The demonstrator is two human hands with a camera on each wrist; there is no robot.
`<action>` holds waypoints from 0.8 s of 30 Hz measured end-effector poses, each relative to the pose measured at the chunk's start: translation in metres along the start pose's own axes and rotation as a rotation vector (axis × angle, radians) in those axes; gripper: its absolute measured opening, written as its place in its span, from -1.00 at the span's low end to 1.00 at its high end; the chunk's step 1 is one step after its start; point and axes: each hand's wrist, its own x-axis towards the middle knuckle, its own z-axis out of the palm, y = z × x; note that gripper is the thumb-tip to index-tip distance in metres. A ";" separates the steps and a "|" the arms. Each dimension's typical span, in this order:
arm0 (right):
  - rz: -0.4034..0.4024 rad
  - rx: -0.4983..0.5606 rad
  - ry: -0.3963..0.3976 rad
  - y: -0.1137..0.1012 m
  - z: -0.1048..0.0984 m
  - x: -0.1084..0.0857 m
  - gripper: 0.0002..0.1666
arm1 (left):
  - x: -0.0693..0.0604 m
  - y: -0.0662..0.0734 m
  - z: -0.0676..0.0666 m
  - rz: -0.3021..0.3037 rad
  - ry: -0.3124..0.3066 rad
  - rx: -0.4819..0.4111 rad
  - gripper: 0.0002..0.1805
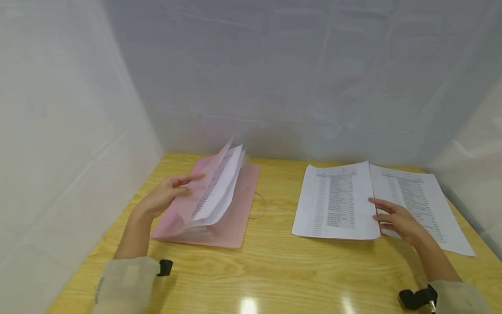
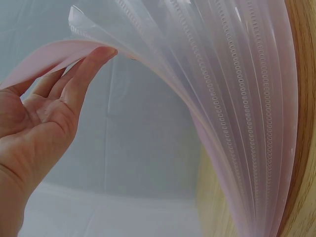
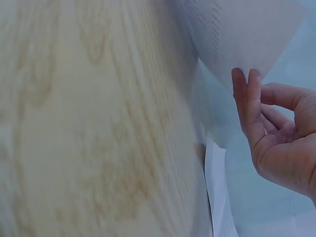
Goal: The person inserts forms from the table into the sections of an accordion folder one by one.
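Note:
On the left of the table lies a pink display book (image 1: 248,209), fanned partly open, with clear plastic pockets (image 2: 232,98) and white printed pages (image 1: 219,192) inside. My left hand (image 1: 162,198) pinches its lifted pink cover (image 2: 49,57) near the outer edge. Toward the right, my right hand (image 1: 404,222) pinches the edge of a printed sheet (image 1: 341,203), raised at that side; the right wrist view shows fingertips against the sheet's corner (image 3: 247,54). A second printed sheet (image 1: 417,196) lies partly behind that hand.
A thin elastic loop (image 1: 265,205) sticks out from the display book's right side onto the wooden table (image 1: 274,270). Pale sheeting (image 1: 298,87) rises behind the table and along both sides. Black straps (image 1: 165,267) show at the cuffs.

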 end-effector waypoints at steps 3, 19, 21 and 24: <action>-0.015 -0.003 0.005 -0.002 0.000 -0.002 -0.20 | 0.000 0.000 0.000 0.002 0.000 0.002 -0.46; -0.077 -0.013 -0.025 -0.021 0.006 -0.004 -0.20 | -0.001 -0.001 -0.001 0.004 0.000 0.001 -0.48; -0.083 -0.008 -0.031 -0.023 0.008 -0.003 -0.20 | -0.001 -0.001 -0.001 0.000 0.001 -0.004 -0.48; -0.089 -0.005 -0.033 -0.025 0.010 -0.003 -0.21 | -0.001 -0.001 -0.001 -0.006 0.004 -0.002 -0.47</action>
